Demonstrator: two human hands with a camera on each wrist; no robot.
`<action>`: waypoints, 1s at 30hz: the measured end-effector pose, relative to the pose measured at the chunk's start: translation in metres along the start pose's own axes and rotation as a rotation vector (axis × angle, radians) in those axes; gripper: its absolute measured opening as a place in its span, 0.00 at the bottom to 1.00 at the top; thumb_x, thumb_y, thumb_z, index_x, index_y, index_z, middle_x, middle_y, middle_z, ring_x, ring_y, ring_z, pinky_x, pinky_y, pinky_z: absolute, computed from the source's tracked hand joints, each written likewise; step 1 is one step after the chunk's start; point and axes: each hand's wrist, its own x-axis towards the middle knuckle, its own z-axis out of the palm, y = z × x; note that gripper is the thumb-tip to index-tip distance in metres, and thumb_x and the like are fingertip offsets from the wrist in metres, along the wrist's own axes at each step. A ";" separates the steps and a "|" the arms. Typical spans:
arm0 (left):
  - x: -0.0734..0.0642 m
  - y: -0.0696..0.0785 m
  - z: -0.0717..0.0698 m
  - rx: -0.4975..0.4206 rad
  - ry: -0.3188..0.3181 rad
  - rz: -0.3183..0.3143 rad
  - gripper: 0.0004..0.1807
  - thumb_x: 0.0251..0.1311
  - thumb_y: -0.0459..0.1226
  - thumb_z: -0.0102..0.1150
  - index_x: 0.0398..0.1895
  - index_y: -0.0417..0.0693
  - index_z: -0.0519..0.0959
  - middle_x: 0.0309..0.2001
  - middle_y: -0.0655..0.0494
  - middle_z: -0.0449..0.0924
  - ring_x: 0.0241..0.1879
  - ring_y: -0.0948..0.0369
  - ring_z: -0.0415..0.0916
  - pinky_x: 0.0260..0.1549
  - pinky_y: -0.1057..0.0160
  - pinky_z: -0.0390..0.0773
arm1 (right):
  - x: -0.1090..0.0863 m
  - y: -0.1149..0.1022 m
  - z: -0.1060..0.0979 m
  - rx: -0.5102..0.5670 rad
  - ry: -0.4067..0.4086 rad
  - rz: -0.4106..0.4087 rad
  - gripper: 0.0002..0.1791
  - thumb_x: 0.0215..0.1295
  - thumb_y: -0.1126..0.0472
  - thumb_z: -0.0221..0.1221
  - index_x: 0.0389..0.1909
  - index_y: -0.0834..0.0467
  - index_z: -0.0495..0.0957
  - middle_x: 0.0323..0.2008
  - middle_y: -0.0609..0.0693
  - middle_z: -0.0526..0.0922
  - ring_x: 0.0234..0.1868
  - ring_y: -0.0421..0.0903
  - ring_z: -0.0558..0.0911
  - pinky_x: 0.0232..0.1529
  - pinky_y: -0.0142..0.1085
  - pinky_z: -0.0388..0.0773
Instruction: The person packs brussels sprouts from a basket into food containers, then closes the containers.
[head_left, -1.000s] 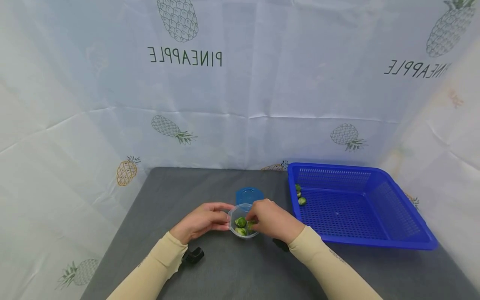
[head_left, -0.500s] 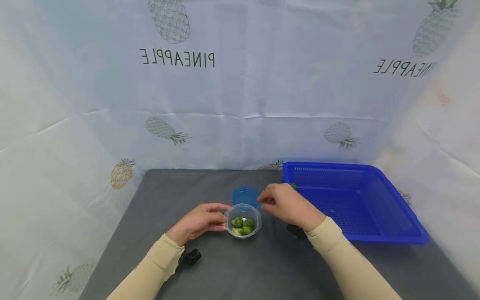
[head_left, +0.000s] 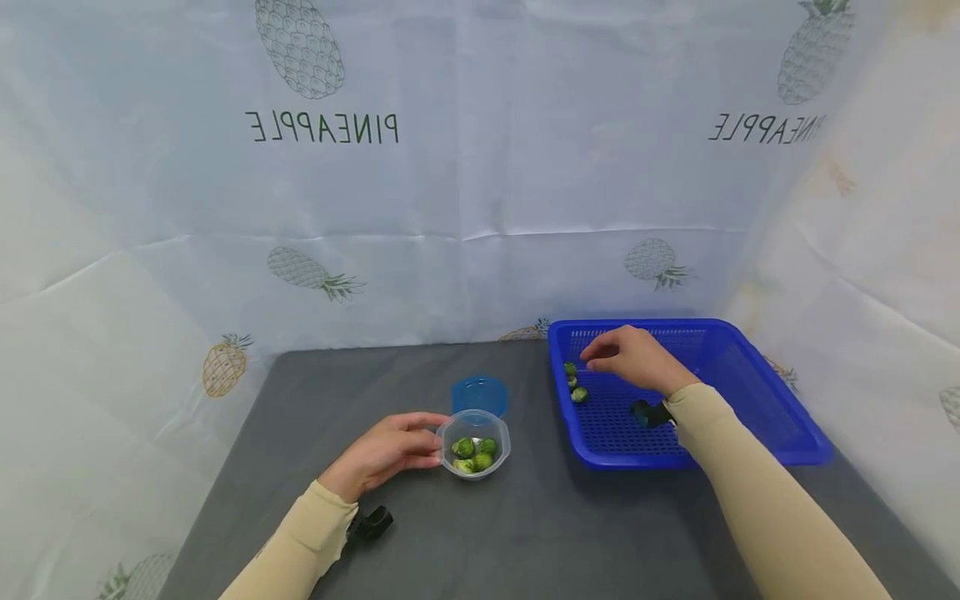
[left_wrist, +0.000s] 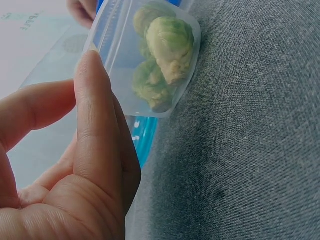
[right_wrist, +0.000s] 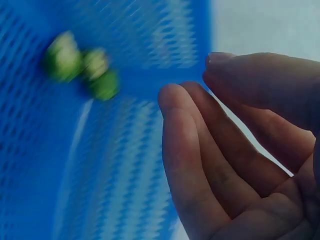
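A clear plastic bowl (head_left: 496, 467) stands on the grey table with several Brussels sprouts (head_left: 474, 454) inside. At its left side, my left hand (head_left: 386, 452) touches the rim with its fingertips, the fingers reaching forward; the left wrist view shows these fingers (left_wrist: 95, 115) close beside the bowl wall. Over the left part of the blue basket (head_left: 567, 421) is my right hand (head_left: 633, 358), its fingers loosely bent and holding nothing. Just left of and below those fingers, a few more sprouts (head_left: 579, 394) lie along the basket's left wall; in the right wrist view these sprouts (right_wrist: 65, 60) are blurred.
Behind the bowl lies a blue lid (head_left: 480, 393) on the table (head_left: 375, 371). A white curtain (head_left: 480, 192) printed with pineapples hangs behind and at both sides. Each wrist carries a black camera mount (head_left: 372, 523).
My right hand has left the bowl, where a sprout now lies released, and moved right and away over the basket. My left hand stays at the bowl. The head view has turned slightly right.
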 end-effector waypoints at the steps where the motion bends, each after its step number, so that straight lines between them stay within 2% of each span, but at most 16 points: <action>1: 0.000 0.000 0.000 -0.003 0.000 -0.001 0.32 0.75 0.34 0.64 0.79 0.38 0.70 0.53 0.43 0.81 0.45 0.60 0.87 0.52 0.62 0.91 | 0.003 0.006 0.000 -0.002 -0.006 0.010 0.13 0.78 0.57 0.64 0.57 0.54 0.89 0.56 0.54 0.91 0.58 0.57 0.88 0.61 0.58 0.85; 5: 0.000 -0.002 -0.002 -0.013 0.000 -0.009 0.32 0.75 0.34 0.64 0.79 0.38 0.70 0.53 0.44 0.81 0.44 0.60 0.87 0.50 0.63 0.91 | 0.018 0.026 0.006 0.008 -0.020 0.032 0.14 0.78 0.57 0.65 0.57 0.58 0.89 0.55 0.57 0.91 0.57 0.58 0.88 0.60 0.57 0.86; 10: -0.001 -0.003 -0.001 -0.040 -0.013 -0.009 0.31 0.75 0.34 0.64 0.79 0.37 0.70 0.51 0.46 0.82 0.43 0.62 0.88 0.49 0.64 0.91 | 0.034 0.036 0.015 0.044 -0.025 0.080 0.18 0.75 0.58 0.66 0.59 0.64 0.87 0.53 0.59 0.91 0.51 0.53 0.90 0.56 0.52 0.88; 15: 0.001 -0.002 0.001 -0.054 -0.016 -0.010 0.31 0.75 0.33 0.64 0.78 0.37 0.70 0.51 0.46 0.83 0.43 0.62 0.88 0.49 0.65 0.91 | 0.045 0.041 0.022 0.054 -0.007 0.109 0.17 0.74 0.60 0.66 0.58 0.64 0.88 0.50 0.58 0.92 0.46 0.51 0.90 0.53 0.51 0.88; 22: 0.000 0.000 0.001 -0.032 -0.016 0.002 0.30 0.76 0.33 0.62 0.78 0.37 0.70 0.53 0.44 0.82 0.44 0.62 0.88 0.50 0.64 0.91 | 0.058 0.041 0.033 0.045 -0.001 0.153 0.18 0.72 0.59 0.68 0.56 0.64 0.89 0.49 0.59 0.93 0.46 0.51 0.91 0.53 0.50 0.90; 30: -0.002 0.000 0.000 -0.033 -0.025 0.003 0.30 0.76 0.34 0.63 0.78 0.37 0.70 0.52 0.44 0.83 0.44 0.62 0.88 0.50 0.64 0.91 | 0.064 0.036 0.039 0.026 -0.012 0.177 0.17 0.70 0.57 0.70 0.53 0.64 0.90 0.50 0.61 0.92 0.47 0.53 0.91 0.51 0.50 0.90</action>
